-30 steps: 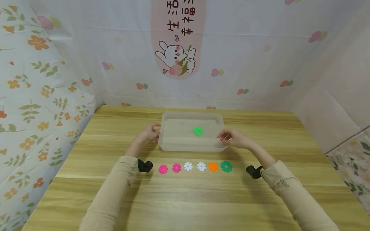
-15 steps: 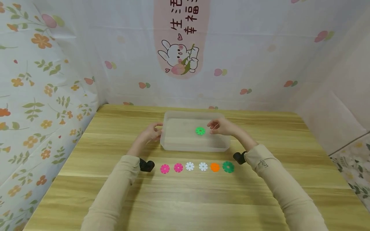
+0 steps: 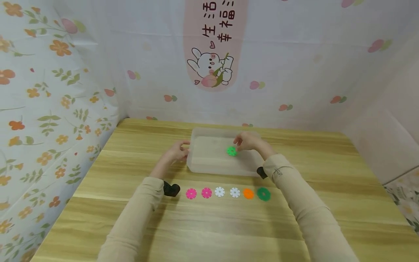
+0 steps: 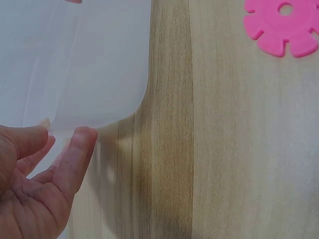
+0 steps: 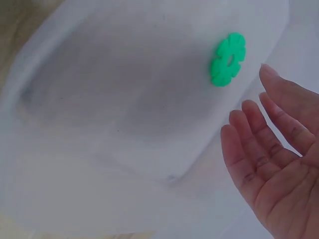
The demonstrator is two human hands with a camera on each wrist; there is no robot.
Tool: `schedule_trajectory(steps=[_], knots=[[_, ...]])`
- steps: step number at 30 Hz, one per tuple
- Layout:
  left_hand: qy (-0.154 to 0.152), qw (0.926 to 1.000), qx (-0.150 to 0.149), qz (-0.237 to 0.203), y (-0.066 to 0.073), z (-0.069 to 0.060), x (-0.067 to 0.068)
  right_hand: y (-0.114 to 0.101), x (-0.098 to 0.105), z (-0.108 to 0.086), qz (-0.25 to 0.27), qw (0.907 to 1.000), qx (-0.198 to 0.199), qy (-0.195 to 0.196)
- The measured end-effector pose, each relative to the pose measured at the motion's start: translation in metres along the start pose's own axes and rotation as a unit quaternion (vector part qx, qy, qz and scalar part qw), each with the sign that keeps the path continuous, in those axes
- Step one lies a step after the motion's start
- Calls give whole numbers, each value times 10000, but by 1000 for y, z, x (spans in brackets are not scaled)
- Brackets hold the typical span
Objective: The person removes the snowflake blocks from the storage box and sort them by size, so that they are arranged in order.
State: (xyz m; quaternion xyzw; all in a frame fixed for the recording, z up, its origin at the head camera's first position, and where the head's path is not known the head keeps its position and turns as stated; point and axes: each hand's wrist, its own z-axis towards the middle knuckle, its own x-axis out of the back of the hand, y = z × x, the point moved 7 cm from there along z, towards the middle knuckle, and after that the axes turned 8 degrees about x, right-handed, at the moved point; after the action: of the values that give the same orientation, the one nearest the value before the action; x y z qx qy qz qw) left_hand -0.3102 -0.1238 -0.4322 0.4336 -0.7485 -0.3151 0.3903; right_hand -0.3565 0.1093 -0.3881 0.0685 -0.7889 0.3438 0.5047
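A shallow translucent plastic box [image 3: 209, 169] stands on the wooden table. Inside it lies a bright green notched plastic disc [image 3: 231, 151] with a centre hole. My right hand [image 3: 247, 141] is over the box beside this disc; in the right wrist view, the right hand [image 5: 284, 159] has its fingers extended and a gap separates them from the green disc [image 5: 229, 59]. At the box's left end is my left hand [image 3: 178, 151]. The left wrist view has the left hand's [image 4: 45, 174] thumb and fingertips touching the box wall [image 4: 99, 74], with the fingers fairly straight.
A row of similar discs lies in front of the box: two pink [image 3: 191, 193], two white [image 3: 219, 191], one orange [image 3: 248, 193] and one dark green [image 3: 263, 194]. Patterned cloth [image 3: 157, 65] hangs behind the table [image 3: 209, 225].
My right hand has moved from the box's right end leftward over the box to the bright green disc. My left hand stays at the left end. The head view has shifted slightly.
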Motion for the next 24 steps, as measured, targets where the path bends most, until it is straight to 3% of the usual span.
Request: schedule_trajectory(steps=[6,10,13,16,18,19,21,24], knots=[[23,10000,0,-64,1,1,0,3,-5,11,-226,9989,-277,-316],[54,9999,6,-150,0,0,0,1,-10,17,-643,9961,-357,-493],[42,9999,32,-124,4,-6,-1,-1,-14,20,-674,9955,-388,-536],[90,9999,100,-50,1,-1,-1,-2,-18,22,-522,9967,-316,-538],[28,9999,-26,-140,-1,1,-2,-2,-18,21,-471,9971,-310,-521],[19,9998,-119,-187,-5,7,-2,-2,-18,21,-427,9972,-302,-527],[-125,9978,-511,-411,-25,39,2,-3,-18,20,-376,9977,-274,-501],[-222,9974,-527,-449,-36,57,4,-4,-17,19,-242,9984,-173,-471]])
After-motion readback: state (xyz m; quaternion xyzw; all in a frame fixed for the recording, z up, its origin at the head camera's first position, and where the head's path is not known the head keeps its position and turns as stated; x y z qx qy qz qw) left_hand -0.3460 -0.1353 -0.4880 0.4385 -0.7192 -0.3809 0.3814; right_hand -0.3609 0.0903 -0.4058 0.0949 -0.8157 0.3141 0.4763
